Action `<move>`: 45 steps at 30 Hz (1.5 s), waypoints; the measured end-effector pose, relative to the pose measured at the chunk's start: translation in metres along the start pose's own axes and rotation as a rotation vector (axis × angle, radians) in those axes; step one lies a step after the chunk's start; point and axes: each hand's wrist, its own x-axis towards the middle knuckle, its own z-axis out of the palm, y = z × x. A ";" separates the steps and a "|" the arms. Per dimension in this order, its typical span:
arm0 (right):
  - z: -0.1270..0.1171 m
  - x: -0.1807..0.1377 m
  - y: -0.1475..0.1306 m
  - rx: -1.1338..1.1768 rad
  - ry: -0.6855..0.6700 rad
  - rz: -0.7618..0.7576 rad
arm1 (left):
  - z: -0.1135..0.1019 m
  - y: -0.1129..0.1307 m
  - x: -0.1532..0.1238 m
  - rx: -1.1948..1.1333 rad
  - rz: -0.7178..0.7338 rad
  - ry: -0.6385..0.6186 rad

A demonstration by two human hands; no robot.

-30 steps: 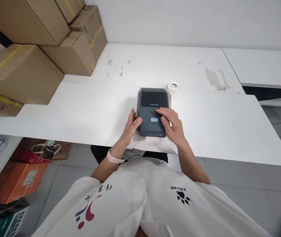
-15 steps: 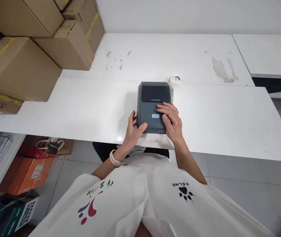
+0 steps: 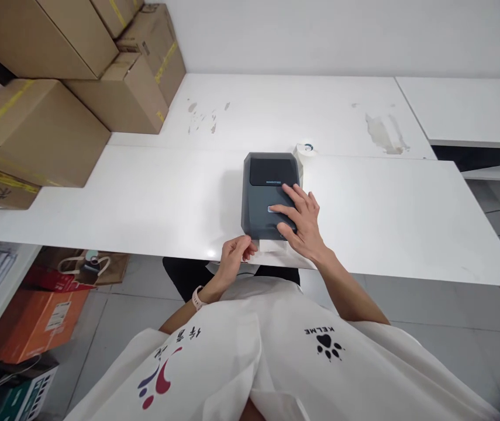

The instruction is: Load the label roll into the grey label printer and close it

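A dark grey label printer (image 3: pixel 259 204) stands on the white table, with a black window in its lid and a light button near the middle. My right hand (image 3: pixel 304 225) lies spread over its right side, the index finger on the button. At the printer's front left corner is my left hand (image 3: pixel 234 257), its fingers curled together; whether anything is between them is hidden. A white paper strip (image 3: pixel 272 245) comes out of the printer's front edge, just right of my left fingertips. Behind the printer's back right corner sits a white paper roll (image 3: pixel 306 149).
Cardboard boxes (image 3: pixel 43 134) are stacked on the table's left end. Below at the left are an orange box (image 3: pixel 43 318) and a paper bag (image 3: pixel 113 266) on the floor. A wall (image 3: pixel 320 38) runs along the back. The white table's (image 3: pixel 385 222) front edge lies close to my body.
My left hand has let go of the printer's left side and come down to its front corner, fingers now curled. My right index finger has stretched onto the button. The view has shifted slightly.
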 end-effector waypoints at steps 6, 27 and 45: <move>0.016 -0.028 0.001 0.212 0.294 0.248 | -0.009 0.013 0.002 0.063 0.239 0.200; -0.004 0.130 0.033 -0.159 0.318 0.039 | 0.003 0.084 0.109 0.955 0.087 0.084; -0.075 0.075 0.083 0.699 -0.639 0.073 | -0.002 0.072 0.109 0.916 0.129 0.101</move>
